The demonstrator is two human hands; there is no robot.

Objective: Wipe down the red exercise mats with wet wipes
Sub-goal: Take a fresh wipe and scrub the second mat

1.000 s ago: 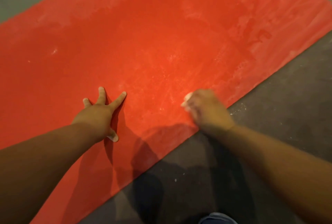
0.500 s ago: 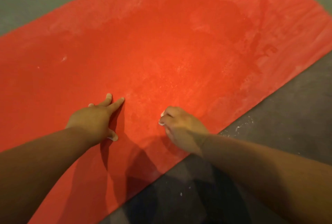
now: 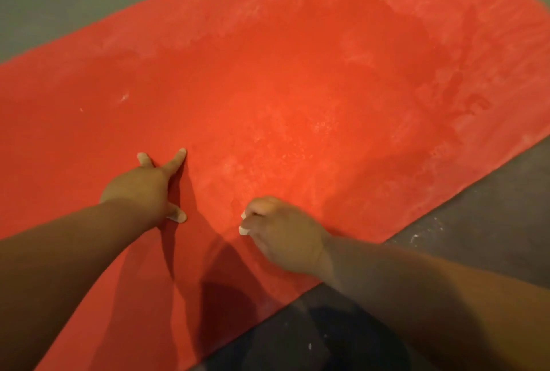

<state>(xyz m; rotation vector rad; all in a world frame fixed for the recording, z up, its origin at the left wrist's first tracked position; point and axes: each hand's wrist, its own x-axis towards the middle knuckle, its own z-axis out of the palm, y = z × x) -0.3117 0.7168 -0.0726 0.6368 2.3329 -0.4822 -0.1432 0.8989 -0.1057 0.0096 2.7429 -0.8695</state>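
We see the right hand point(image 3: 285, 233) curled into a loose fist, knuckles up, gripping a small crumpled white wet wipe point(image 3: 243, 230); only two pale bits of the wipe peek out past the fingers on the hand's left side. The fist sits low on the flat red foam exercise mat point(image 3: 297, 87), near its closer long edge. Just beside it, a little farther up the mat, our left hand point(image 3: 143, 189) lies palm down with fingers straight and splayed and the thumb out to the side, pressing on the mat and holding nothing. Both bare forearms reach in from the bottom corners and cast dark shadows on the mat.

The mat runs diagonally across the view. Its middle and upper right show darker, damp-looking patches point(image 3: 387, 43), while paler dusty streaks point(image 3: 208, 22) run along the far edge. It lies on a dull grey floor point(image 3: 476, 221), where a few white specks point(image 3: 422, 235) are scattered close to the mat's near edge.
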